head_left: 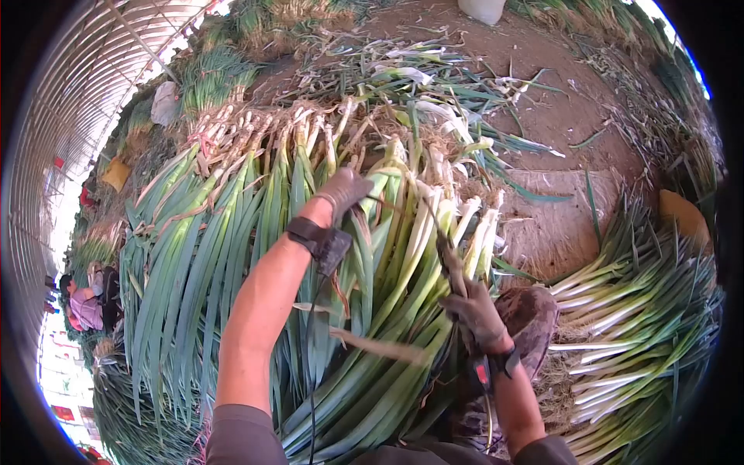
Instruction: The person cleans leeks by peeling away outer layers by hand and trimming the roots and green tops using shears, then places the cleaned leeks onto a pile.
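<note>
Large green onions point(395, 256) lie in a thick layer before me, roots at the far end and green leaves toward me. My left hand point(345, 190), gloved, is closed near the white stalks at the root end; a thin brown strip shows at its fingers, like a dry leaf. To the right, my gloved right hand point(474, 314) is closed around a long, dark brown strip point(449, 260) that looks like a withered leaf and runs up toward the stalks. A pale loose leaf point(376, 346), blurred, hangs over the green leaves between my arms.
Trimmed onions point(620, 333) with white stalks lie piled at the right. Stripped leaves point(411, 74) litter the soil beyond, near a pale bucket point(482, 9). A flattened sack point(562, 225) lies right of the stalks. Another person point(87, 302) is at the far left.
</note>
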A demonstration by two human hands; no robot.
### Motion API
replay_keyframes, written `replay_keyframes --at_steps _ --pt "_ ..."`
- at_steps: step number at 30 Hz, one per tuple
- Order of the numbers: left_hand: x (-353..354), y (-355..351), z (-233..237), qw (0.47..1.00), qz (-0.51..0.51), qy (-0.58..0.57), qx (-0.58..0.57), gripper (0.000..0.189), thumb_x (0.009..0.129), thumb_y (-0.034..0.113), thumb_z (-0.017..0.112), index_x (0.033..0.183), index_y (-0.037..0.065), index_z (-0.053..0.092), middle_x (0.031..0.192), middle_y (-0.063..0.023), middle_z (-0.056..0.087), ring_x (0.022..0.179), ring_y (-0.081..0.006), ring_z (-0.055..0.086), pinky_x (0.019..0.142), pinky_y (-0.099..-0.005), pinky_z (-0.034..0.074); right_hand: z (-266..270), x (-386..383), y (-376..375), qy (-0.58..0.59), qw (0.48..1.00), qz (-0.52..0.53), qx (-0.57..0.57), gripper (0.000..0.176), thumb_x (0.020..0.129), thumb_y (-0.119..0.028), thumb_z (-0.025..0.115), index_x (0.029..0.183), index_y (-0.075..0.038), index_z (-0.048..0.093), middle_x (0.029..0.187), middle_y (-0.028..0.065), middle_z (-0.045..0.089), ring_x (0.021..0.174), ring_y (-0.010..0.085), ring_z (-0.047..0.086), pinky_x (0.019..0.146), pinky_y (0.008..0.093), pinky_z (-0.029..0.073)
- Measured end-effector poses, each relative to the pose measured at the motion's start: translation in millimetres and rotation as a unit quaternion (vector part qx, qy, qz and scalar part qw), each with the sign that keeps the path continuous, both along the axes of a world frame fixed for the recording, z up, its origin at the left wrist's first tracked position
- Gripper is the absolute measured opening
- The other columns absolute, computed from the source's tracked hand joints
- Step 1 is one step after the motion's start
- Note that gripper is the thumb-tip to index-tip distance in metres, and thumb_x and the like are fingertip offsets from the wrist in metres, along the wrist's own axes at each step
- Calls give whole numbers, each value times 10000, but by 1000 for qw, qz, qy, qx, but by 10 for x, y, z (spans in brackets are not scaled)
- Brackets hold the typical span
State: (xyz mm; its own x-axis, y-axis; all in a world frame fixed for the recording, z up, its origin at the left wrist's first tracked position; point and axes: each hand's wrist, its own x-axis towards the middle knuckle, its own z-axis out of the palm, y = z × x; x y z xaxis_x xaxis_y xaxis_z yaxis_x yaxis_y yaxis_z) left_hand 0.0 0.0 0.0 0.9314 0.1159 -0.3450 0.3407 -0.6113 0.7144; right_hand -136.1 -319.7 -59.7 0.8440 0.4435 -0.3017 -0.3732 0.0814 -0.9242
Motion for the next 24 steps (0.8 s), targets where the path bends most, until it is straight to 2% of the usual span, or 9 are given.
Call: replay_keyframes --at_steps 1,2,5,7,9,10,13,17,24 --pt "-94 -96 -139 999 13 8 -34 384 863 291 689 1073 -16 595 825 -109 655 735 -196 603 692 -359 498 65 104 0 27 997 11 -67 268 795 -97 721 1027 0 627 749 -3 583 659 88 558 581 255 434" --pt "-208 -173 -348 999 23 11 -38 385 866 288 684 1075 -21 587 829 -112 652 736 -197 605 693 -362 497 57 216 18 -32 993 37 -111 360 819 -113 693 1131 53 618 723 4 542 610 113 513 555 293 422" --pt "-553 -370 -505 999 30 30 4 423 863 298 679 1102 -32 566 871 -134 651 748 -208 615 703 -368 497 58 488 98 -123 956 31 -265 314 831 -198 745 1013 30 630 715 56 595 644 135 569 609 310 477" --pt "-751 -305 -796 999 34 19 -15 540 787 252 757 1181 -42 533 954 -178 658 839 -270 643 794 -387 506 -124 719 81 -37 971 21 -235 361 818 -241 770 1009 32 634 751 101 637 670 194 606 661 361 503" --pt "-898 -93 -1124 999 3 -44 -22 634 738 218 802 1235 -46 511 1018 -209 663 925 -303 659 857 -393 505 -252 842 168 -217 925 24 -311 250 834 -200 748 906 -3 612 690 35 564 569 125 522 541 307 454" --pt "-934 -46 -1176 999 13 -31 -21 762 680 179 844 1302 -49 466 1126 -259 649 1065 -351 647 944 -408 486 -227 862 174 -160 944 31 -288 253 828 -212 752 893 -12 611 696 32 571 556 111 511 529 294 441" --pt "-1052 16 -961 998 22 -9 51 798 673 180 851 1325 -45 450 1167 -280 638 1106 -381 633 961 -418 485 -165 861 207 -30 980 -40 -192 288 818 -205 759 932 15 611 676 24 553 562 116 503 530 297 436" --pt "-1209 -134 -673 991 97 -66 63 730 719 205 788 1319 -29 443 1132 -244 626 1068 -357 620 961 -395 458 -12 500 307 -112 950 99 -274 324 808 -213 772 955 22 606 688 45 559 598 135 524 575 323 458" --pt "-1364 -183 -865 973 122 -167 103 630 782 194 701 1303 -20 418 1158 -306 618 1072 -463 605 928 -481 474 240 -381 318 -182 911 166 -331 399 776 -239 741 1047 16 598 850 266 661 858 440 653 784 470 514"
